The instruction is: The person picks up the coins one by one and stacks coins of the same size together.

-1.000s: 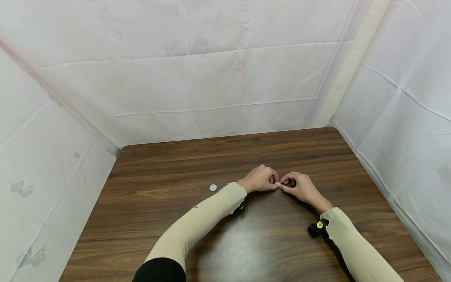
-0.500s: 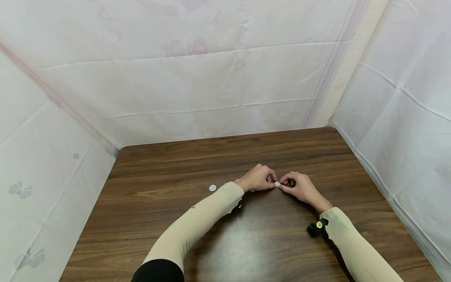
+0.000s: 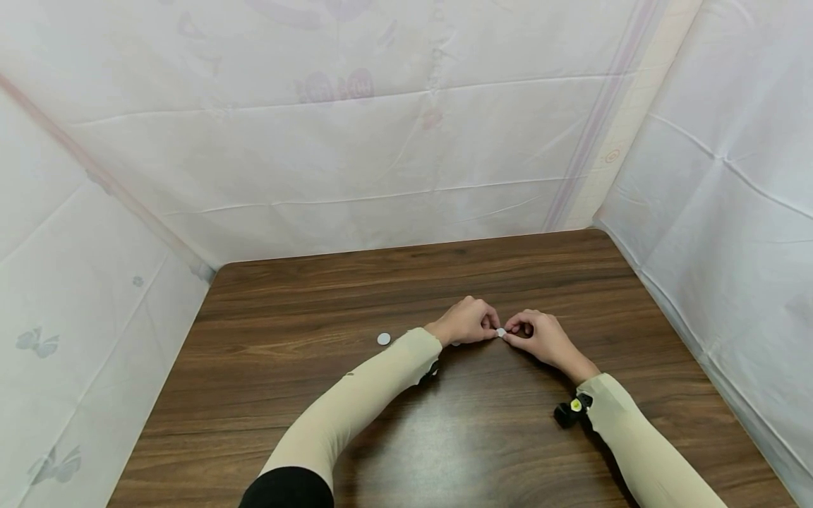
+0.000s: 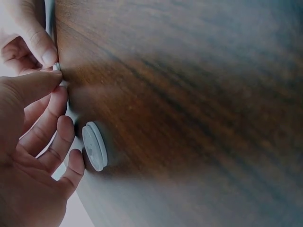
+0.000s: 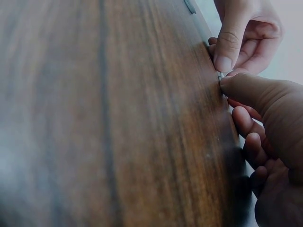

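A small white round disc (image 3: 501, 332) is between the fingertips of both hands, low over the brown wooden table. My left hand (image 3: 468, 321) pinches its left edge; my right hand (image 3: 538, 335) pinches the right edge. In the left wrist view the left thumb and the other hand's thumb nearly meet over the disc, of which a thin strip shows. Close to the left hand's curled little finger lies a second white disc with a raised rim, like a small lid (image 4: 95, 146); the left wrist partly hides it in the head view.
Another white disc (image 3: 384, 339) lies flat on the table (image 3: 305, 303), left of the left forearm. Pale patterned cloth (image 3: 381, 155) hangs behind the table and at both sides. A black wrist camera (image 3: 567, 415) sits under the right cuff.
The left hand shifted slightly left, then slightly back right, its thumb staying by the disc. The disc shows a little more of its face than one second ago. The right hand stays in place.
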Available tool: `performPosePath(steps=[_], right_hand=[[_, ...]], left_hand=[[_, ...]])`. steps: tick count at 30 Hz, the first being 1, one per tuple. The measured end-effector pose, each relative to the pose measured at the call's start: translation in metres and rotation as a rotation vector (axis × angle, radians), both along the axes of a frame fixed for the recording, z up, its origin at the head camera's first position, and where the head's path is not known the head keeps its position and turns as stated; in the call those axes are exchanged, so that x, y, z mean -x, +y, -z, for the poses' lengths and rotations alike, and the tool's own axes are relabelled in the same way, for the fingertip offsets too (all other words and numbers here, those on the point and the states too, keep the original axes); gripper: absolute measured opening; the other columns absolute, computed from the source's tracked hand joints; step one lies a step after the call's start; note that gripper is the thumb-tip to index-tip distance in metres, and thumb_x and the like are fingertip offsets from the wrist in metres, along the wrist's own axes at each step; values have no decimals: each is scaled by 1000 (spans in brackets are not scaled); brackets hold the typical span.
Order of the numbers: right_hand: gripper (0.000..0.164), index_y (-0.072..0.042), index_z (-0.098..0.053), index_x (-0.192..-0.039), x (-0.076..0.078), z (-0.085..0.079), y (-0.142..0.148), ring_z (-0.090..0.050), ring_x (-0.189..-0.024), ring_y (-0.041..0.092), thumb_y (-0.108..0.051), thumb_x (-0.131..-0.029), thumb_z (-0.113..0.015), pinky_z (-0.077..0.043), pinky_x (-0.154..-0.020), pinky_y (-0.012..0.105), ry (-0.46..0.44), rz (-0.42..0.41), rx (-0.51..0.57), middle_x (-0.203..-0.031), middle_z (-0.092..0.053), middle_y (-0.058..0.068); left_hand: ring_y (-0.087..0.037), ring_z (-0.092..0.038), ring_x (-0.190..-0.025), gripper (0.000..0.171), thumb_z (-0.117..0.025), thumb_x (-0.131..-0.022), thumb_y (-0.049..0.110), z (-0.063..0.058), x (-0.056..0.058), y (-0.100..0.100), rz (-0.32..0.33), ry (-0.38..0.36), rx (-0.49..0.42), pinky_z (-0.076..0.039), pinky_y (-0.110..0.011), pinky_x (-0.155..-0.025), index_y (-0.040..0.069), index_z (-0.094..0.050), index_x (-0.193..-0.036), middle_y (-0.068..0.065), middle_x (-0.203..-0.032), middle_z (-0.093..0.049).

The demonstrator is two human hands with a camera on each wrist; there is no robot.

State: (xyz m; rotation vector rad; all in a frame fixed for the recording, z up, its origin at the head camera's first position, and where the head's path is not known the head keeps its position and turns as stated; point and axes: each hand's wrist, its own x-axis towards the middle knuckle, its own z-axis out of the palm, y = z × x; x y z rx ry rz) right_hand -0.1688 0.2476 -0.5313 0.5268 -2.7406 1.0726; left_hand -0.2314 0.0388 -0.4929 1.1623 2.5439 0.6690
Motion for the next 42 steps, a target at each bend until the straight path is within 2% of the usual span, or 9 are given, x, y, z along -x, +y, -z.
performPosePath(steps=[28, 37, 39, 42], right_hand=[[10, -18, -77, -93, 1, -2, -1, -51, -71, 9, -16, -87, -84, -43, -65, 28, 2, -18, 6, -84, -65, -9], [11, -19, -78, -97, 1, -3, 3, -54, -70, 9, -19, -88, -84, -45, -64, 27, -47, -19, 25, -85, -67, -9], [10, -19, -78, -97, 0, -3, 4, -54, -70, 9, -20, -89, -83, -46, -64, 27, -65, -17, 24, -85, -67, -10], [9, -20, -78, -97, -2, -5, 3, -54, -69, 9, -21, -89, -83, -46, -63, 27, -80, -9, 25, -85, -67, -10]], left_hand=[[-2, -53, -56, 9, -74, -97, 21, -2, 0, -4, 7, 8, -16, -42, -16, -55, 14, -78, -101, 10, -69, -63], [-2, -52, -54, 13, -74, -97, 22, -2, -1, -4, 10, 4, -13, -42, -17, -54, 14, -78, -106, 10, -68, -62], [-2, -54, -56, 13, -74, -97, 22, -1, -1, -6, 13, 22, -14, -43, -16, -56, 14, -77, -107, 10, -69, -63], [-2, -58, -66, 17, -74, -97, 26, 0, 1, -8, 24, 103, 0, -46, -17, -63, 15, -77, -110, 8, -81, -66]])
